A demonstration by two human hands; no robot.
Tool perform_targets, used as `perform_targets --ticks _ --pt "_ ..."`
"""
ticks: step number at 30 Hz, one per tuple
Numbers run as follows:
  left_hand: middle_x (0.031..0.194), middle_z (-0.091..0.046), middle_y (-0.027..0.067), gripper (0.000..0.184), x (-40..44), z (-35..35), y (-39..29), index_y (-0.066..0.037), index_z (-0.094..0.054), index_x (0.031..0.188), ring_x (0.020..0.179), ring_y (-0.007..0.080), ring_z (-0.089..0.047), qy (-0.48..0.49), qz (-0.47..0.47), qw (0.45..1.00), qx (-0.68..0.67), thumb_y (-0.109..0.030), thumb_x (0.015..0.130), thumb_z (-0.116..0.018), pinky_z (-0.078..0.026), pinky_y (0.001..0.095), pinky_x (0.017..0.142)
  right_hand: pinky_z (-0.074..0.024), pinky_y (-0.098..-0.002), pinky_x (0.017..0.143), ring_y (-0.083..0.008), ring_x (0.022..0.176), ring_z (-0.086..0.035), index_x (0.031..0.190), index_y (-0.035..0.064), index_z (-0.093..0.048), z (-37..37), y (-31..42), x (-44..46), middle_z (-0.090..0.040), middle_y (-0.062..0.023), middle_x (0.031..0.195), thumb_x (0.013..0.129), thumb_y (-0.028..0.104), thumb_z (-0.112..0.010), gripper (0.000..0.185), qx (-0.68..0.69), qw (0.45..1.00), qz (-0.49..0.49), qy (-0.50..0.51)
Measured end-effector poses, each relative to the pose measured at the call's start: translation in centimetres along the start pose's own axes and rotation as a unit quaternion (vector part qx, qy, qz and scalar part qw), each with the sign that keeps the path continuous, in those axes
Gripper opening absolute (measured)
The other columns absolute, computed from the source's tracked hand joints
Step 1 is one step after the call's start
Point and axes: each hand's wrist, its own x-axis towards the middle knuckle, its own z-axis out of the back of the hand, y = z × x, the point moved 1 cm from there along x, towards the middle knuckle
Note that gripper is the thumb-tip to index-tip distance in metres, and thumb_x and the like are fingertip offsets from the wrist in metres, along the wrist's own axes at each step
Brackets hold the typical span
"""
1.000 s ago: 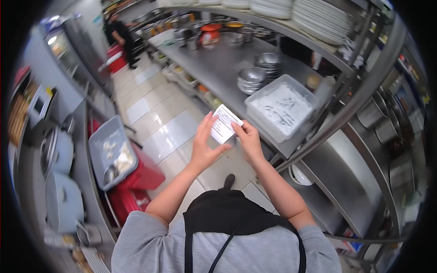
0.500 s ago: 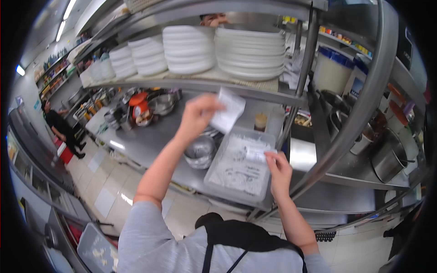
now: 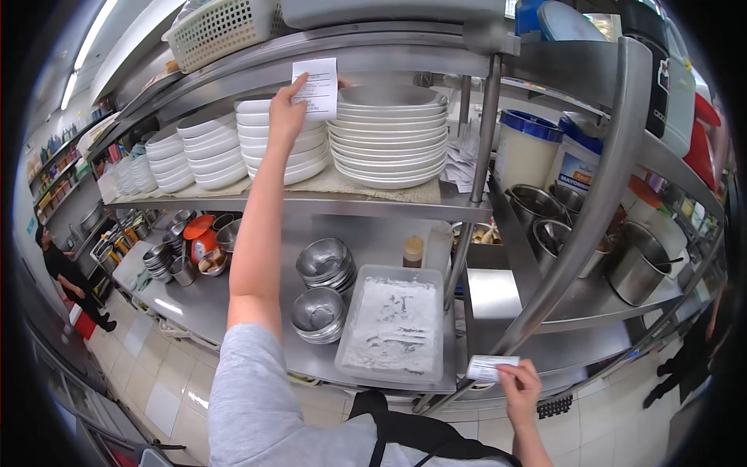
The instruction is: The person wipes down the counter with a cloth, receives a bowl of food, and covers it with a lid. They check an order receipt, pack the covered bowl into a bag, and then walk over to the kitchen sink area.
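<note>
**Your left hand (image 3: pixel 288 117) is up high and your right hand (image 3: pixel 522 389) is down low, each with a paper**

Your left fingers are closed on the long white paper (image 3: pixel 319 97), up in front of the plate stacks. Your right fingers pinch the small white paper (image 3: pixel 484 369) by its right end, down near the slanted metal bar (image 3: pixel 580 241).

A second ago, both hands were close together over the floor with paper between them. Now your left arm is stretched out over the counter (image 3: pixel 187 303), and your right hand is off to the side. So the two papers are well apart, and each hand has its own.

By the right edge of the long paper, a bit of another person's hand (image 3: pixel 345 82) seems to show. I cannot tell if it touches the paper.

The big plates (image 3: pixel 387 144) stand just right of the long paper, on the shelf (image 3: pixel 358 205). That shelf and its plates stand between you and the far side. Under your reach are the metal bowls (image 3: pixel 319 315) and a tub (image 3: pixel 389 376) of white stuff. A metal post (image 3: pixel 485 132) stands between your two hands.
</note>
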Motion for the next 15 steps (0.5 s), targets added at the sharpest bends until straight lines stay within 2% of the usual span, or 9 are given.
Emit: perform_targets --ticks 2,3,6,8,9,10,12,14,15 --pt "0.097 -0.055 0.0041 0.054 1.0 -0.1 -0.6 -0.015 -0.053 0.117 0.075 0.0112 -0.045 0.018 -0.007 0.999 -0.026 0.004 0.067 -0.052 -0.037 0.0209 0.072 -0.0371 -0.0214 0.064 -0.0133 0.072 -0.049 0.083 0.0010 -0.065 2.3 0.0 -0.7 -0.052 -0.0045 0.076 0.072 -0.001 -0.060 0.013 -0.017 1.000 0.003 -0.026" --pt "0.100 -0.057 0.0150 0.052 1.5 -0.2 -1.5 -0.016 -0.057 0.112 0.092 0.0243 -0.054 0.000 0.004 1.000 -0.014 0.006 0.066 -0.050 -0.039 0.0306 0.084 -0.0368 -0.0212 0.064 -0.0132 0.073 -0.049 0.083 0.0003 -0.065 3.4 0.0 -0.8 -0.052 -0.0044 0.077 0.071 -0.001 -0.060 0.013 -0.031 0.998 0.008 -0.050" --pt "0.101 -0.057 0.0133 0.045 4.8 -1.4 1.5 -0.013 -0.059 0.108 0.093 0.0248 -0.054 -0.077 -0.117 0.990 -0.028 0.003 0.066 -0.052 -0.039 0.0321 0.085 -0.0364 -0.0210 0.066 -0.0127 0.075 -0.048 0.084 -0.0009 -0.064 6.5 0.1 -1.8 -0.050 -0.0044 0.079 0.072 -0.001 -0.060 0.012 -0.032 0.993 0.000 -0.117" --pt "0.101 -0.057 0.0108 0.038 3.6 -1.3 0.1 -0.011 -0.060 0.104 0.095 0.0244 -0.052 -0.100 -0.088 0.991 0.001 -0.003 0.067 -0.057 -0.035 0.0346 0.090 -0.0361 -0.0201 0.065 -0.0123 0.075 -0.047 0.085 -0.0018 -0.063 8.8 0.1 -2.8 -0.048 -0.0043 0.080 0.072 -0.001 -0.059 0.013 -0.055 0.985 -0.020 -0.160" --pt "0.102 -0.056 0.0094 0.038 3.2 -1.2 0.3 -0.008 -0.058 0.105 0.100 0.0244 -0.048 -0.117 -0.030 0.980 0.157 -0.009 0.067 -0.061 -0.030 0.0364 0.094 -0.0361 -0.0196 0.064 -0.0123 0.076 -0.047 0.086 -0.0022 -0.062 10.2 0.2 -3.3 -0.047 -0.0045 0.081 0.073 -0.002 -0.059 0.014 -0.068 0.980 -0.041 -0.181" --pt "0.104 -0.054 0.0094 0.040 2.7 -2.0 2.8 -0.007 -0.056 0.108 0.104 0.0250 -0.044 -0.245 -0.181 0.942 0.140 -0.015 0.070 -0.063 -0.027 0.0378 0.093 -0.0361 -0.0192 0.063 -0.0123 0.076 -0.046 0.087 -0.0025 -0.061 11.9 0.4 -4.1 -0.047 -0.0048 0.082 0.073 -0.002 -0.058 0.014 -0.083 0.972 -0.065 -0.209" --pt "0.111 -0.051 0.0109 0.032 -4.5 -2.0 -7.1 -0.006 -0.056 0.105 0.103 0.0215 -0.045 -0.275 -0.235 0.905 0.224 -0.012 0.074 -0.062 -0.040 0.0348 0.083 -0.0360 -0.0184 0.062 -0.0116 0.076 -0.046 0.090 -0.0029 -0.060 15.2 0.9 -5.2 -0.046 -0.0045 0.084 0.073 -0.002 -0.058 0.017 -0.057 0.962 -0.003 -0.268" --pt "0.117 -0.045 0.0134 0.025 -13.0 -5.1 -16.6 0.000 -0.053 0.106 0.106 0.0218 -0.046 -0.275 -0.160 0.936 -0.149 -0.005 0.082 -0.053 -0.040 0.0331 0.088 -0.0365 -0.0188 0.062 -0.0116 0.078 -0.046 0.093 -0.0027 -0.060 19.9 0.6 -7.3 -0.047 -0.0045 0.088 0.074 -0.004 -0.057 0.020 -0.090 0.945 0.002 -0.315" --pt "0.117 -0.045 0.0133 0.025 -17.6 -6.1 -21.4 0.005 -0.050 0.107 0.107 0.0227 -0.046 -0.278 -0.153 0.942 -0.106 -0.004 0.084 -0.049 -0.040 0.0336 0.087 -0.0365 -0.0187 0.063 -0.0113 0.078 -0.046 0.096 -0.0022 -0.060 22.4 1.5 -8.3 -0.047 -0.0045 0.090 0.075 -0.005 -0.056 0.022 -0.093 0.935 0.006 -0.341"
